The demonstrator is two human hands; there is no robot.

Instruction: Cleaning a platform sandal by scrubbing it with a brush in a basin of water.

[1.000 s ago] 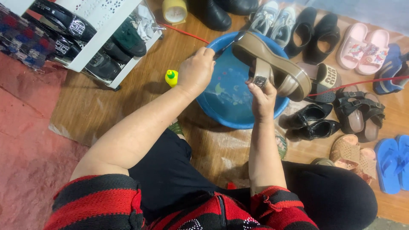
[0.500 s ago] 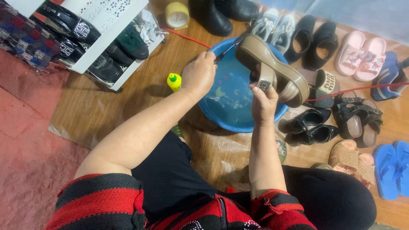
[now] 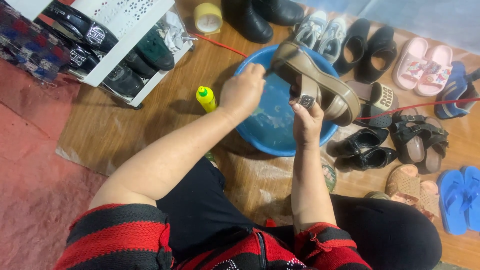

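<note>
My right hand [image 3: 306,122] grips the tan sandal [image 3: 320,85] over the blue basin [image 3: 260,137], while my left hand [image 3: 243,91] is closed into a fist at its heel.

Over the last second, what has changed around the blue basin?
Little. The left hand has shifted slightly along the heel end of the tan platform sandal, which tilted a touch. The right hand keeps gripping the sandal by its strap over the blue basin. The yellow bottle and the surrounding shoes stayed put.

floor: wood-look sheet [image 3: 120,130] | left: red carpet [image 3: 30,200] | top-left: white rack [image 3: 125,30]
</note>
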